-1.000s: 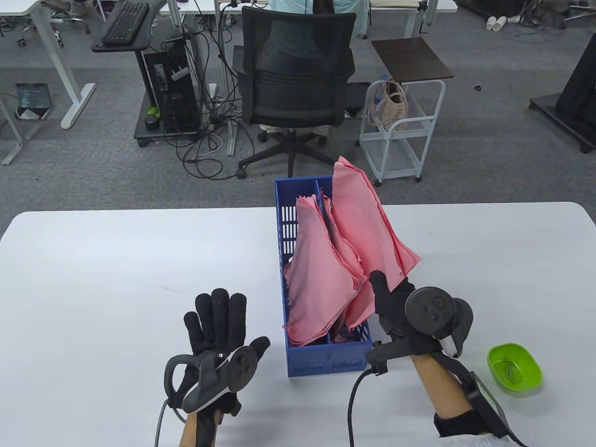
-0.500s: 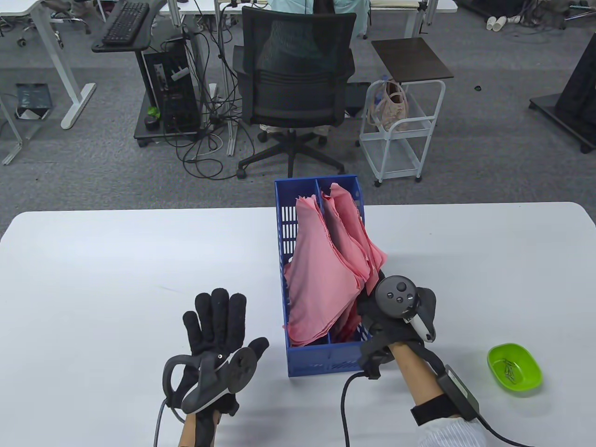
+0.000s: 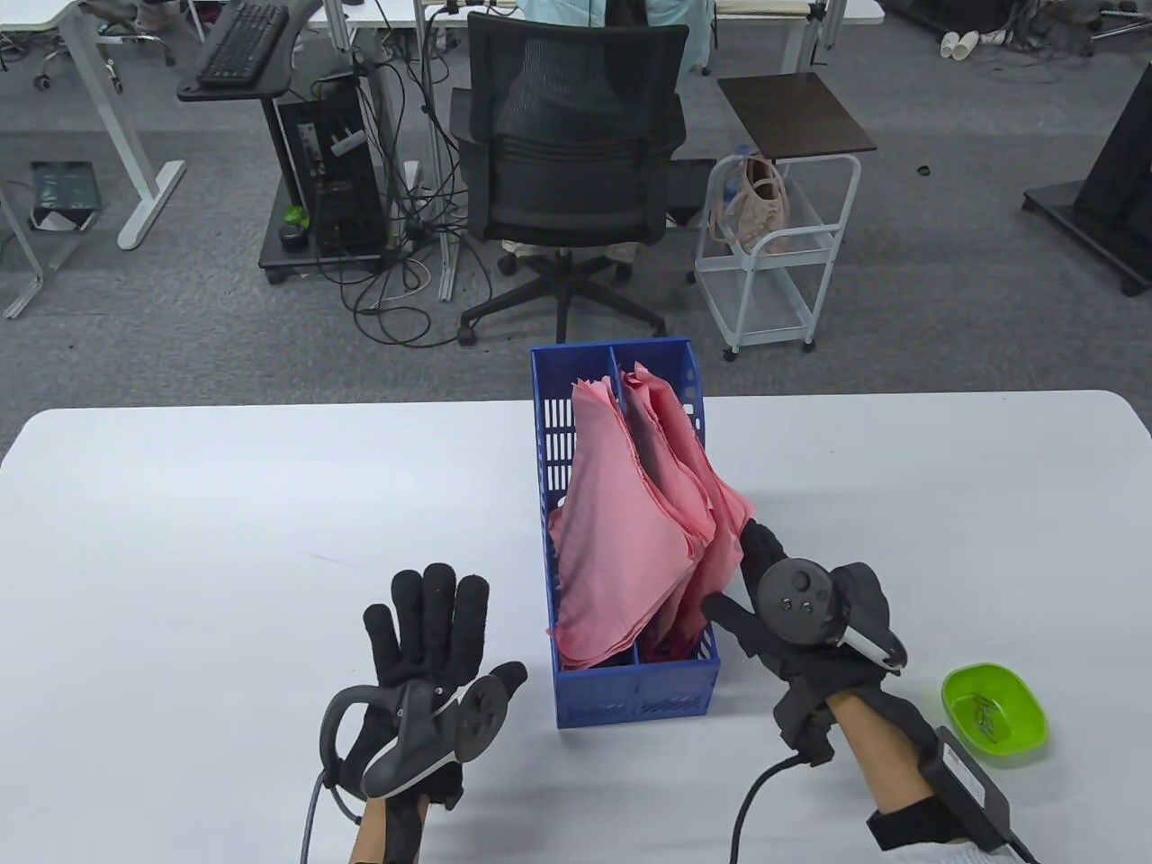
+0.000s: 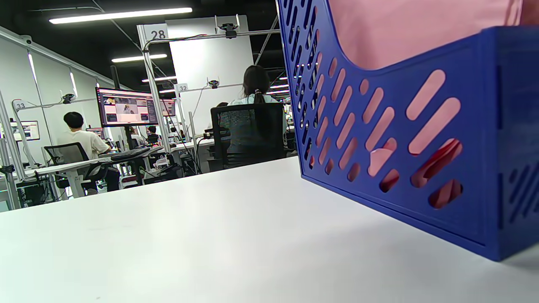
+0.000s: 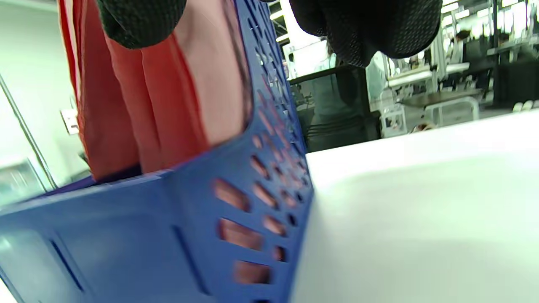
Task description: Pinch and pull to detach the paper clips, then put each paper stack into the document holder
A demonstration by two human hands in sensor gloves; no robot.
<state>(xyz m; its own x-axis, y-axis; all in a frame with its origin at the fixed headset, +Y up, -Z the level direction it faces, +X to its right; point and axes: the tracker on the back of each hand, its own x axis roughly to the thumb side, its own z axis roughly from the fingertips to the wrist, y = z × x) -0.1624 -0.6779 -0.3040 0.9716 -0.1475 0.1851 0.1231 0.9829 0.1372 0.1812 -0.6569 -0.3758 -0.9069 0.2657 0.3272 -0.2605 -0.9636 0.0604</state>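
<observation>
Table view: right hand (image 3: 801, 630), fingers spread & holding nothing, sits just right of the blue slotted plastic document holder (image 3: 630, 693); pink paper stacks (image 3: 630, 522) stand inside both compartments. Left hand (image 3: 423, 666) lies flat, fingers straight, left of holder. L wrist view: holder wall w/ pink behind slots. R wrist view: blurred; fingertips (image 5: 139, 21) beside the paper.

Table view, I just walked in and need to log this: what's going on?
A person in sensor gloves is filing pink paper stacks into a blue document holder. The right hand is beside the holder's right side, fingers open near the papers, gripping nothing. The left hand rests open on the table. A green dish sits far right.
</observation>
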